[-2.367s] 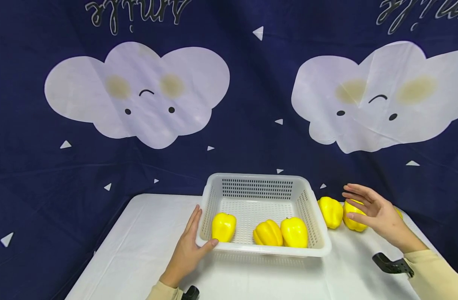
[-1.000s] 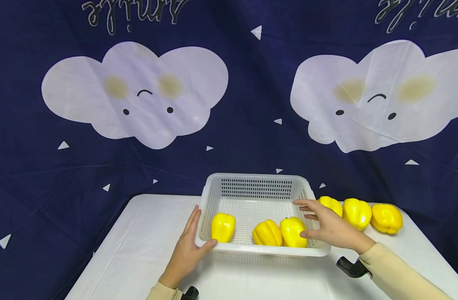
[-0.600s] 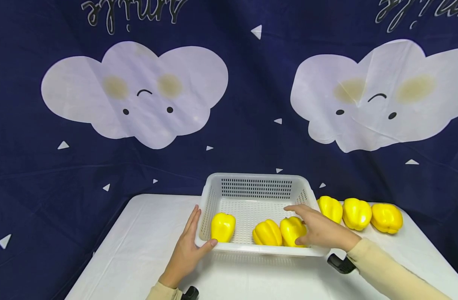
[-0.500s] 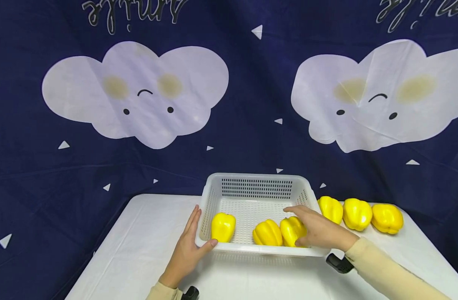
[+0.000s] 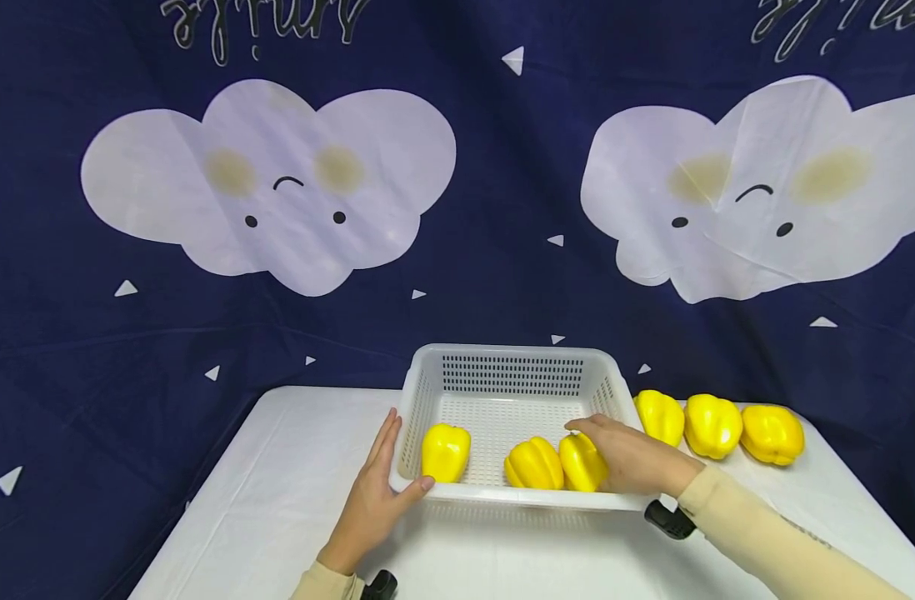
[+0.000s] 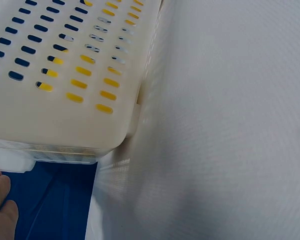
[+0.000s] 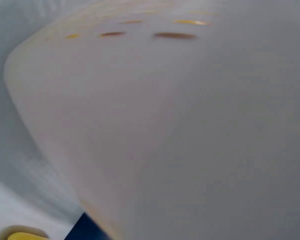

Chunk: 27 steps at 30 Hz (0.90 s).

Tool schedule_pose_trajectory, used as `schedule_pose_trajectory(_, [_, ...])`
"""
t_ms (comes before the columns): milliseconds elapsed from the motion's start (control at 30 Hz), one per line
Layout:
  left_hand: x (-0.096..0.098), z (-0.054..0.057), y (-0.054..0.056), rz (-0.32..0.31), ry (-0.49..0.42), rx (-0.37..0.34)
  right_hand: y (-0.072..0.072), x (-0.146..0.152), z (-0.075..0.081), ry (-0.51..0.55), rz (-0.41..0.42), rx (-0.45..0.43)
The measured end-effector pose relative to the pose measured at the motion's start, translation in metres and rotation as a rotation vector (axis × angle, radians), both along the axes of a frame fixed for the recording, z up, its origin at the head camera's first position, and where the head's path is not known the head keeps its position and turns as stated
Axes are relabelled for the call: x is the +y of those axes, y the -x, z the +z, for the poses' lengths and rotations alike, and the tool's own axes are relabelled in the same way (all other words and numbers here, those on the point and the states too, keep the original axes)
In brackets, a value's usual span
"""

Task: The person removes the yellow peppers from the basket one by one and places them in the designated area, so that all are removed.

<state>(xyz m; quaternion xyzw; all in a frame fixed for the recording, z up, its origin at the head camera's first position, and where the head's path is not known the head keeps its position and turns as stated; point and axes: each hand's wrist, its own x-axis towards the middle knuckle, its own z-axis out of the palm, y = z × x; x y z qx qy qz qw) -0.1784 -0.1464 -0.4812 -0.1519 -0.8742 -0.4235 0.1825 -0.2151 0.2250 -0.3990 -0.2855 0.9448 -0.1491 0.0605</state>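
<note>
A white perforated plastic basket [image 5: 510, 495] stands on the table with three yellow bell peppers inside. My left hand [image 5: 375, 500] holds its front left corner, thumb over the front rim and fingers along the left side. In the left wrist view, the curled fingertips show at the edge beside the basket wall [image 6: 65, 122]. Reaching over the right rim, my right hand [image 5: 633, 454] grips the rightmost bell pepper [image 5: 582, 462]; its thumb is hidden. Close by lies the middle bell pepper [image 5: 534, 464], and another bell pepper [image 5: 446, 453] sits at the left. The basket wall [image 7: 120, 125] fills the right wrist view.
To the basket's right, three more yellow bell peppers [image 5: 713, 427] stand in a row along the back of the white-covered table [image 5: 277, 467]. Behind the table hangs a dark blue cloth [image 5: 502, 250] printed with clouds.
My right hand has come left from above the peppers on the table, down into the basket, and has closed round the rightmost pepper there. The left hand and basket have stayed put.
</note>
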Motion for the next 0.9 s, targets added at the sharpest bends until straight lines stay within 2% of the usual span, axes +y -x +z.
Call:
schedule_pose_trajectory(433, [0.000,0.000,0.001,-0.006,0.004,-0.001,-0.001,0.000,-0.009,-0.026,-0.034,0.082])
schedule_pose_trajectory(600, [-0.001,0.000,0.000,-0.005,0.003,0.005,-0.001,-0.001,-0.011,-0.030,-0.009,0.116])
schedule_pose_trajectory(900, [0.000,0.000,0.000,-0.007,-0.001,0.003,-0.001,0.000,-0.011,-0.028,-0.004,0.127])
